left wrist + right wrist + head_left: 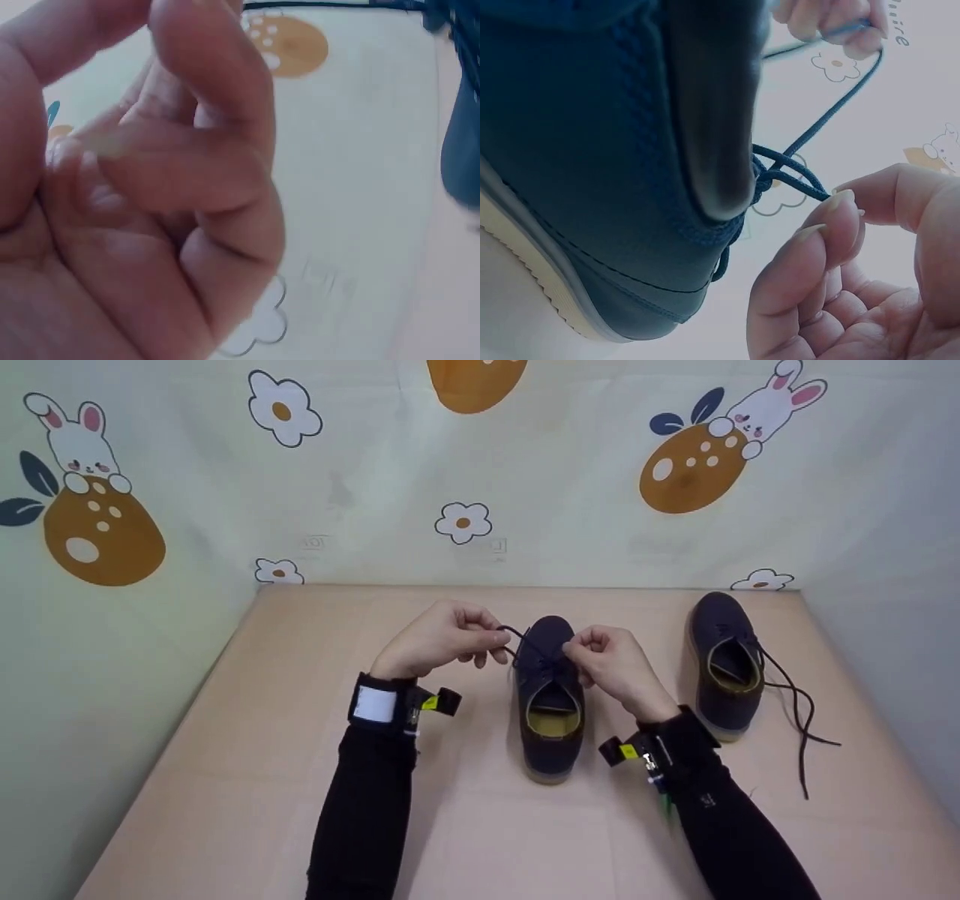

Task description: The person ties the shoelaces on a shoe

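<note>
1. On the table [225, 780], the dark lace-up shoe [553, 697] stands upright near the middle; its matching shoe [726, 705] stands at right.
2. The left hand [450, 641] grasps the lace [832, 112] between its fingers, apart from the shoe.
3. The right hand [616, 664] pinches what seems a small loop [802, 186], beside the knot [763, 180].
4. This loop could, I judge, collapse if that pinch loosens; uneven pulling could turn the shoe, which no hand steadies.

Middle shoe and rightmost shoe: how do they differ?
The middle shoe has laces pinched by left hand and right hand; rightmost shoe has trailing laces on the table. The middle shoe stands between the hands, the rightmost shoe right of them. Both are dark, upright, toes pointing away.
</note>
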{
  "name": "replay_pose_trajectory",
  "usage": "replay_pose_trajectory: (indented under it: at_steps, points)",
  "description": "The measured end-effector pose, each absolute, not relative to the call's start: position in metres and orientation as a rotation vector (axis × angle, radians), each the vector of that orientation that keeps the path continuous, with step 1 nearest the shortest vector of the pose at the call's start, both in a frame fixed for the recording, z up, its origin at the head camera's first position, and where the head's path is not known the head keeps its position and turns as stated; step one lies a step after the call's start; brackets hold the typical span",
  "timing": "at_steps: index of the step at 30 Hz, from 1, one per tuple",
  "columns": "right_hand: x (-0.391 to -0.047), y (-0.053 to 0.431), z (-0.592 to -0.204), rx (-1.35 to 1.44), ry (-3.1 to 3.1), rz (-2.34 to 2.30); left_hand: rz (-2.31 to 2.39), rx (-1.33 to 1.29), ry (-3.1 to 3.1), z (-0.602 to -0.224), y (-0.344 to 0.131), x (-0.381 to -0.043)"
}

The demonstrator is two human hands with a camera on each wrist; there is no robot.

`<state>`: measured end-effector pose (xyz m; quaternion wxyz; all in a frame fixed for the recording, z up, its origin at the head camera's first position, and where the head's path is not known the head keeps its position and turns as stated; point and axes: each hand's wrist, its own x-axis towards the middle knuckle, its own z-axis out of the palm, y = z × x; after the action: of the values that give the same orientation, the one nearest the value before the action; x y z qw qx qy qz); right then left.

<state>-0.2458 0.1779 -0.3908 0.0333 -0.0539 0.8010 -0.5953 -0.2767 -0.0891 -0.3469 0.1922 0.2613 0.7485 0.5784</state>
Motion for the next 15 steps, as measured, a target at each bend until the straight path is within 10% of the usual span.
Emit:
replay_pose_trajectory:
  at_steps: [15]
  points:
    - [-0.2452,0.1781,-0.3904,-0.214,2.497,-1.828,1.951,0.605,1.668,-0.3568,-0.0772,-0.2797]
